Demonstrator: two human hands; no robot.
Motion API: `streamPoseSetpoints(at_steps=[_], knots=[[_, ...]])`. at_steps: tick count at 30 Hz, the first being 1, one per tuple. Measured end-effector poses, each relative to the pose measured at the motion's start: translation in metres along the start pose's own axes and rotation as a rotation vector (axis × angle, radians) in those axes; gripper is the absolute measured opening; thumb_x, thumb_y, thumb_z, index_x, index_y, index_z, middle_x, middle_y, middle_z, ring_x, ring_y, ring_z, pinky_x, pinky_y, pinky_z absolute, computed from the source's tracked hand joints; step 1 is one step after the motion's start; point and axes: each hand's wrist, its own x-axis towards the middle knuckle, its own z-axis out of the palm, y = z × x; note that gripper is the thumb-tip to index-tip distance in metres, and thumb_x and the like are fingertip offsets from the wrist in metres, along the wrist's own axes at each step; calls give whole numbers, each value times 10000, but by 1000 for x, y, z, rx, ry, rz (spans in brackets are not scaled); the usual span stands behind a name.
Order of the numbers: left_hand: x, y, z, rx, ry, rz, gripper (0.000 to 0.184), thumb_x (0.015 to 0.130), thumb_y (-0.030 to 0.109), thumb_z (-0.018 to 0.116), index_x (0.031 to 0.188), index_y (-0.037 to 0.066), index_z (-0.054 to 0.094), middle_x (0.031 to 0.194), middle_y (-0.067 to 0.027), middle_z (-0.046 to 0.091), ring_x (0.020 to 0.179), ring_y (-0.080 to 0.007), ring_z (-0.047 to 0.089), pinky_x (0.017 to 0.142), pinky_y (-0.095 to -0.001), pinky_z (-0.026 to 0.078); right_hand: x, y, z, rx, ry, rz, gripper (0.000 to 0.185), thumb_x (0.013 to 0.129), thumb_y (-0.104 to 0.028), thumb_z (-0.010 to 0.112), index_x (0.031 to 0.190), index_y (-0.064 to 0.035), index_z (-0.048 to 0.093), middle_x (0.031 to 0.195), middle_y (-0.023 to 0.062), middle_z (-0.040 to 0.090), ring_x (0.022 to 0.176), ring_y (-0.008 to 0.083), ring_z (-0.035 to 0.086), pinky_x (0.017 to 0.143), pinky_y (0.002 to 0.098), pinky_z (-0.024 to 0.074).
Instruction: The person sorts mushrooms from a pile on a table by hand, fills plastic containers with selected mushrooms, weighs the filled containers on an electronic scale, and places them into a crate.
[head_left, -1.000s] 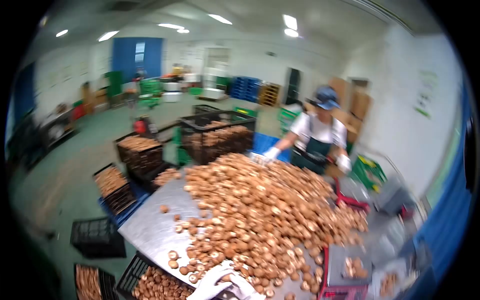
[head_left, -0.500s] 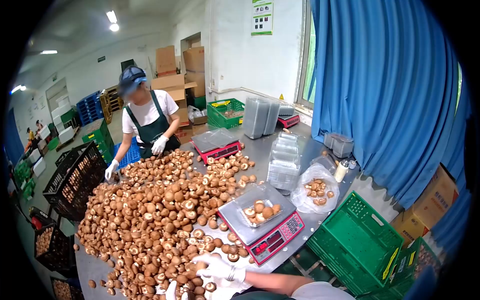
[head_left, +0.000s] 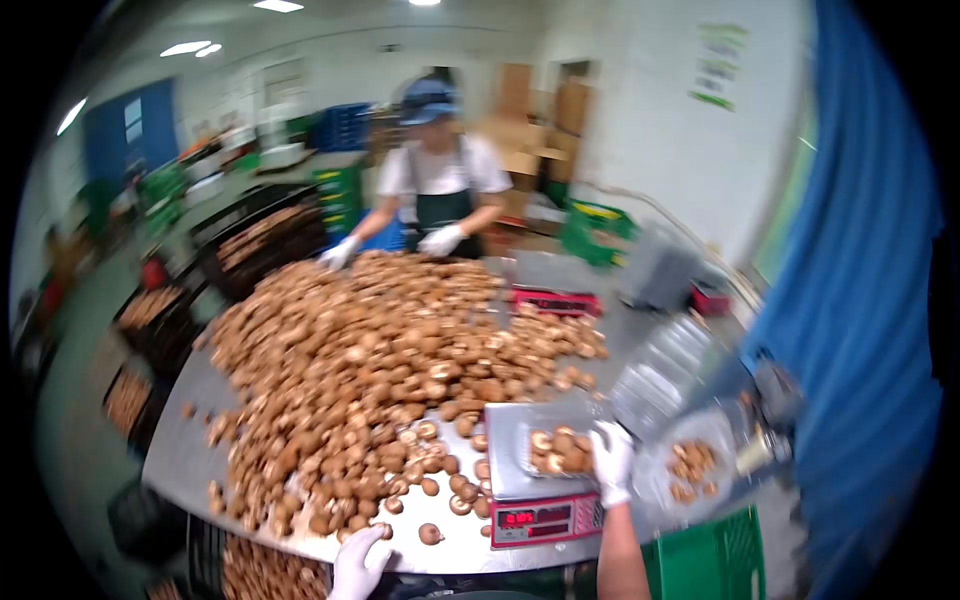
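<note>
My right hand (head_left: 613,462), in a white glove, is at the right edge of a clear tray of mushrooms (head_left: 561,451) on a red and silver scale (head_left: 508,480). Its fingers are blurred, and whether they grip the tray is unclear. My left hand (head_left: 359,566), also gloved, is low at the table's front edge with thumb and fingers apart, just below a mushroom (head_left: 382,531). A large pile of brown mushrooms (head_left: 340,370) covers much of the metal table (head_left: 460,548).
Across the table a co-worker (head_left: 440,185) in a dark apron touches the pile. Right of my scale are clear stacked trays (head_left: 665,370) and a bag of mushrooms (head_left: 692,468). A second scale (head_left: 556,300) stands farther back. Crates flank the table, including a green one (head_left: 710,562) at front right.
The view has swung back left. My right hand has moved from the pile's edge to the tray on the scale. My left hand is now at the table's front edge.
</note>
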Motion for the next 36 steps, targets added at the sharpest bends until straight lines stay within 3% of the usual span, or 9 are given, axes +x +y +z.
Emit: streamPoseSetpoints(at_steps=[2,8,10,11,17,20,24,29,36], knots=[[-12,3,0,50,9,-21,384,809,265,683,1136,72,630,1076,-134,653,1014,-317,612,892,-372,482,1,-4,-2,85,27,-66,197,812,-89,650,1001,-44,680,1040,126,661,1042,294,587,947,389,433],[-41,6,-10,193,33,-146,359,848,322,649,1127,97,637,1046,-96,658,947,-274,628,812,-370,493,2,-70,-5,326,-85,-141,201,867,-26,555,1042,19,642,1028,119,652,1005,238,602,917,345,449],[-48,2,-17,208,61,-148,346,846,307,651,1115,91,641,1037,-96,660,945,-277,627,816,-374,494,-1,-95,3,659,-264,15,199,872,-43,561,1038,20,651,985,117,667,949,219,620,879,334,465],[-50,-1,-21,213,79,-173,346,846,307,651,1115,91,641,1037,-96,660,945,-277,627,816,-374,494,-6,-92,23,672,-250,-41,198,883,-44,546,1033,31,652,953,106,674,901,187,629,836,311,477],[-70,-33,-49,227,177,-277,331,842,284,652,1106,84,645,1029,-102,662,954,-282,619,840,-379,492,-36,-158,73,652,-456,-189,187,868,-47,577,1022,11,666,950,115,684,885,219,645,810,318,489],[-72,-54,-70,269,228,-311,337,841,287,652,1107,81,644,1042,-108,661,975,-289,613,858,-383,487,-56,-196,93,659,-590,-146,185,857,-59,600,1014,10,669,950,119,686,874,225,655,795,328,500],[-79,-96,-101,233,349,-426,338,814,244,670,1092,53,641,1060,-139,653,983,-310,611,854,-394,494,-88,-237,123,517,-649,-364,208,819,-64,637,1019,-24,677,921,118,680,848,241,658,764,312,510],[-92,-167,-134,292,520,-498,345,772,155,692,1094,42,633,1078,-141,641,1004,-316,596,894,-392,478,-128,-287,147,451,-817,-481,245,798,-145,690,1034,-83,682,899,116,672,813,270,644,729,347,510],[-87,-246,-153,216,680,-637,354,774,81,660,1124,47,615,1073,-127,606,1007,-308,573,887,-368,461,-170,-326,199,356,-1144,-612,287,856,-273,635,1090,-108,657,938,104,671,876,280,644,761,358,510]])
